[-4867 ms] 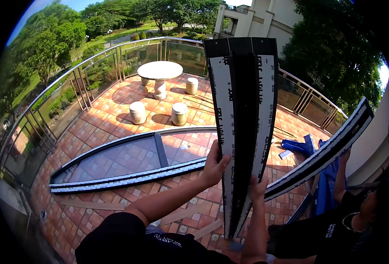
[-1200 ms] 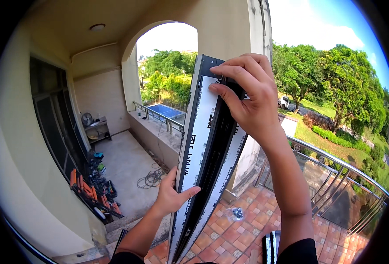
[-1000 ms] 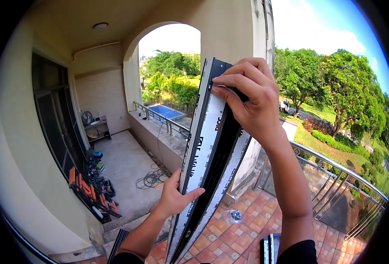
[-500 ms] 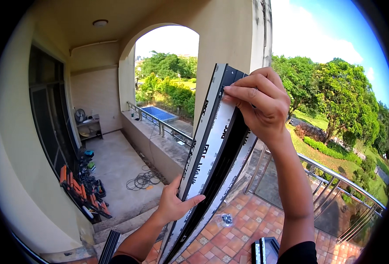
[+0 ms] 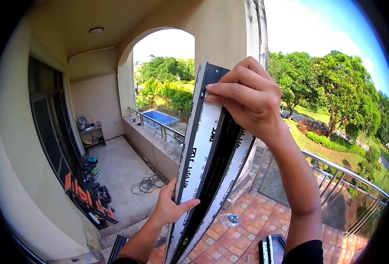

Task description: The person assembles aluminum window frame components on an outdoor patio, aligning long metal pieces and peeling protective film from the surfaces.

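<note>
profile strip (image 5: 205,176), long black, white film, upright before railing (image 5: 335,169). right hand (image 5: 251,99) fingers curled round top; left hand (image 5: 172,207) pinching lower edge. looks stiff, light; film likely slick.

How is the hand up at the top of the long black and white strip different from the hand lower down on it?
The right hand sits at the top end of the long strip, while the left hand sits lower, near its bottom part. The right hand's fingers curl over the strip's front; the left hand presses its side, thumb on the white face. The right arm reaches high; the left stays low. Both are bare and touch the same strip.
</note>
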The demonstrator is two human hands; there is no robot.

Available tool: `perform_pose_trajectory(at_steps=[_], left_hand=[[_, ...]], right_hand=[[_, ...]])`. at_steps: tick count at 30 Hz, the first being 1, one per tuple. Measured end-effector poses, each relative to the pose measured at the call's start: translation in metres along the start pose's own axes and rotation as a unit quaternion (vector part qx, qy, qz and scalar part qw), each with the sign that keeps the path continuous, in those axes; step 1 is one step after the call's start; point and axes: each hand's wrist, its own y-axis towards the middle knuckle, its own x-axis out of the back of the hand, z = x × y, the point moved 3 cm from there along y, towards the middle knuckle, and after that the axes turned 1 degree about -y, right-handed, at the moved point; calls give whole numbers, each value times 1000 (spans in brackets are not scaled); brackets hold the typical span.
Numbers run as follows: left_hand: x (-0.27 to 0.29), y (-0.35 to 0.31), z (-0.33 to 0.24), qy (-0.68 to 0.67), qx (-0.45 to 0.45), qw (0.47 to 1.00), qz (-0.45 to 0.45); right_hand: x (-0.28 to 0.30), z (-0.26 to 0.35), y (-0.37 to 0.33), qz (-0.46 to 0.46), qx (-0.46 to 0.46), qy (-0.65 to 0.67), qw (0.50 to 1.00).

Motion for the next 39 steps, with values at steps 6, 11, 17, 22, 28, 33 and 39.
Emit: perform_pose_trajectory(at_steps=[6, 11, 17, 22, 28, 33, 39], left_hand=[[1, 0, -3, 1, -10, 1000, 5], [2, -2, -6, 0, -1, 1000, 0], [1, -5, -7, 8, 4, 1000, -10], [0, -4, -8, 18, 4, 1000, -22], [0, -4, -9, 26, 21, 999, -17], [-2, -3, -10, 30, -13, 999, -30], [-1, -3, -9, 25, -4, 999, -35]], right_hand=[[3, 1, 6, 2, 18, -5, 1000], [2, 5, 10, 11, 1, 9, 1000], [2, 3, 19, 37, 9, 39, 999], [3, 1, 18, 76, -27, 48, 996], [1, -1, 25, 96, 16, 17, 995], [-2, 10, 34, 139, 54, -106, 983], [-6, 18, 16, 158, 8, -156, 975]])
